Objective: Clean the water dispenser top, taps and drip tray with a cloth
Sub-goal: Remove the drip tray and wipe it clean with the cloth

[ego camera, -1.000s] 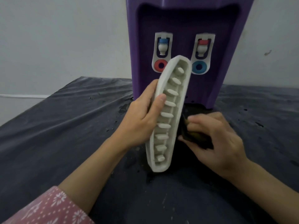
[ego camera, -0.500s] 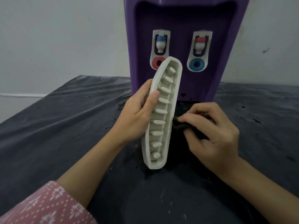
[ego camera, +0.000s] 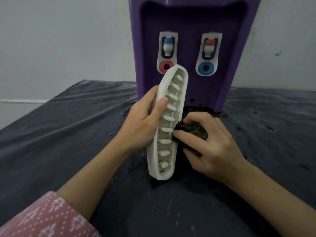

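The white drip tray (ego camera: 168, 124) stood on end on the dark-covered bench (ego camera: 68, 134), its lower end resting on the cover and its upper end leaning toward the purple water dispenser (ego camera: 193, 53), where it overlapped the bottom of the left tap panel. Its open side faced the camera, showing a row of oval ribs running down its length.

The left hand (ego camera: 142, 124) gripped the tray from the left at about mid-height, the thumb laid over the near rim and the fingers (ego camera: 150, 93) wrapped round behind the left edge. A pink patterned sleeve (ego camera: 47, 218) covered that forearm near the bottom left corner.

The right hand (ego camera: 212, 147) held a dark, bunched cloth (ego camera: 189, 132), its fingers curled round it, and pressed it against the right edge of the tray just below the middle. Most of the cloth was hidden under the hand.

The dispenser stood at the far side of the bench against a pale wall. In its recessed front sat two taps: the left tap (ego camera: 167, 47) with a blue cap above a red ring, the right tap (ego camera: 209, 47) with a red cap above a blue ring. Dark specks and wet patches marked the cover near the dispenser's base and to the right.
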The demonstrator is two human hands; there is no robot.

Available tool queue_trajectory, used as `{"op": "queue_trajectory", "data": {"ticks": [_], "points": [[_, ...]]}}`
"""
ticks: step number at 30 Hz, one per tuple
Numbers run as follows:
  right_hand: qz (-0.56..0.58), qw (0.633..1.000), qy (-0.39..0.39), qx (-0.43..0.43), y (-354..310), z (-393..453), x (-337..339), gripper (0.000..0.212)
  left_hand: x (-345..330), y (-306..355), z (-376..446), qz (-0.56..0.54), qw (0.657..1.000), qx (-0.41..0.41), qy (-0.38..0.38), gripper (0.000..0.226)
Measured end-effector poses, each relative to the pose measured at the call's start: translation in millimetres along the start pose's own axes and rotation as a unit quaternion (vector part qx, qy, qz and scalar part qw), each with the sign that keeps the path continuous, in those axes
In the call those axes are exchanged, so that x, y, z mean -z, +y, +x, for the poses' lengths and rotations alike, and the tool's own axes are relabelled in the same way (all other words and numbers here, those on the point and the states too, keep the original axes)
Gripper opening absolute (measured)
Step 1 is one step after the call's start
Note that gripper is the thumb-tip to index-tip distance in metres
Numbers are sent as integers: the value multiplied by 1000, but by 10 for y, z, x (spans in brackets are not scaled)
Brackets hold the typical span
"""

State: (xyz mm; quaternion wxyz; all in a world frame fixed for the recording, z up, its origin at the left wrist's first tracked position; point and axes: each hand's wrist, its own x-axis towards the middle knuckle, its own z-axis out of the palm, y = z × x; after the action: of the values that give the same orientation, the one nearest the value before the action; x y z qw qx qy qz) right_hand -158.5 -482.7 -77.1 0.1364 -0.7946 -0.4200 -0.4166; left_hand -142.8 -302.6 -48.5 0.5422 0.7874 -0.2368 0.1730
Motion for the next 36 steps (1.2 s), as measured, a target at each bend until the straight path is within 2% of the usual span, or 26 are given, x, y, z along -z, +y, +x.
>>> {"op": "queue_trajectory", "data": {"ticks": [2,4,7,10,12,15,19,22,24,27,32,36], "points": [[42,997,-57,-14,19,-43,27,28,32,-10,-5,0,1000,16,6,28],[72,994,-82,1,23,-64,28,29,57,-2,-9,4,1000,31,-3,29],[58,996,-37,51,19,-17,4,22,66,38,-12,28,999,38,-25,32],[48,998,35,28,14,40,19,14,50,84,-12,61,997,33,-46,32],[63,997,41,29,-29,27,21,9,35,97,-17,78,995,29,-50,31],[62,995,14,77,-61,0,2,14,27,97,-20,95,993,42,-47,30],[50,998,5,40,19,37,-13,13,23,63,-13,109,991,62,-50,31],[102,992,-50,55,-95,-26,-61,15,28,28,-14,100,989,93,-51,31],[127,989,-71,22,-88,-19,-59,15,44,3,-8,84,989,115,-42,30],[100,993,-59,-26,-30,26,-53,16,53,-10,-1,72,990,120,-33,28],[140,989,-41,36,-121,-27,-104,13,48,-15,-20,61,989,126,-48,36],[145,988,34,-41,-18,-3,-54,11,27,-3,-11,71,989,117,-46,37]]}}
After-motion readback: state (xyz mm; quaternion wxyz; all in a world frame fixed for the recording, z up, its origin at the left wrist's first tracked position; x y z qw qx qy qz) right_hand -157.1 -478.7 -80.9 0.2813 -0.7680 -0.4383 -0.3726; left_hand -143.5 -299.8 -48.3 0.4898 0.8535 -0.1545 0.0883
